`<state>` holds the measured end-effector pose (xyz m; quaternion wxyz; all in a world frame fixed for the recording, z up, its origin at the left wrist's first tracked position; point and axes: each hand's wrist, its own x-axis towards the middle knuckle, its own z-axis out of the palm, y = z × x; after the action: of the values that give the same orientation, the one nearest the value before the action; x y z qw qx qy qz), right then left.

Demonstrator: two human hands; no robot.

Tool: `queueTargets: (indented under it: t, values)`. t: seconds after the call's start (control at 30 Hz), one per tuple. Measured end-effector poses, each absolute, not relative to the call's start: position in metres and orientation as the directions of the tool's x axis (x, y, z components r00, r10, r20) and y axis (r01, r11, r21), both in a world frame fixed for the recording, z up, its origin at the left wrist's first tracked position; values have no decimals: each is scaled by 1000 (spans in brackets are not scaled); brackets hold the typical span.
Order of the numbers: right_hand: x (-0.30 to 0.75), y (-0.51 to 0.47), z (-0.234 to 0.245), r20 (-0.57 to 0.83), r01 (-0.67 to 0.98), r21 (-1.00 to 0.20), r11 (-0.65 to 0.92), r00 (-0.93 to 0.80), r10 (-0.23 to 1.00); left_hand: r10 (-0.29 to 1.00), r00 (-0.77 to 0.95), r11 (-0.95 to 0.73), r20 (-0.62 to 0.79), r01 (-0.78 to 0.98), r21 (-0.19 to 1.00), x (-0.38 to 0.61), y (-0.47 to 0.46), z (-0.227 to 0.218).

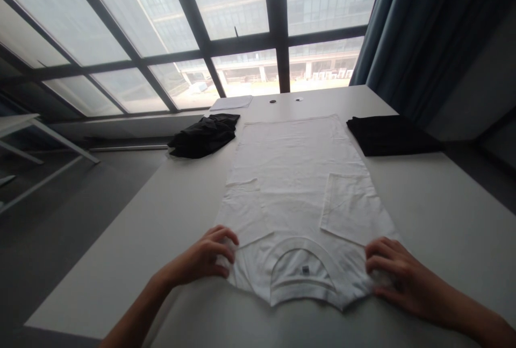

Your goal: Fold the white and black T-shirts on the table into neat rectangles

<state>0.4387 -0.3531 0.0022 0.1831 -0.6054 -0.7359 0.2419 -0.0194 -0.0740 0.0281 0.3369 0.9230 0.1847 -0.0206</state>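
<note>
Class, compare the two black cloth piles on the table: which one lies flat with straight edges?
The right-hand black pile, beside the white shirt: it lies flat with straight edges, whereas the left-hand black pile is heaped and rumpled.

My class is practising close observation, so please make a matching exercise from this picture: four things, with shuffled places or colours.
Things:
1. T-shirt
2. left hand
3. right hand
4. curtain

Descriptions:
A. at the T-shirt's shoulder on the picture's right
B. dark blue, hanging
C. white, spread on the table
D. at the T-shirt's shoulder on the picture's left

Pairs: 1-C, 2-D, 3-A, 4-B
</note>
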Motion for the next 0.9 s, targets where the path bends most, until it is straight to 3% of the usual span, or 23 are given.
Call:
queueTargets:
  t: [0.17, 0.4, 0.67, 0.8, 0.9]
  values:
    - [435, -359, 8, -6, 810, -570, 138, -172, 985, 355, 927, -704, -121, 350, 618, -27, -79, 20]
    - [435, -358, 7, 130, 792, -557, 251, -215, 968, 345, 930, -713, -126, 347, 609, -27, -86, 17]
    - [437, -352, 19, 164, 729, -638, 248, -186, 969, 308, 949, -737, -66, 282, 614, -16, -95, 33]
    - [445, -338, 33, 187, 725, -655, 213, -119, 975, 394, 918, -636, -55, 315, 704, -9, -88, 49]
    - [454, -315, 49, 208, 761, -630, 153, -24, 978, 486, 874, -617, -17, 357, 701, -1, -73, 63]
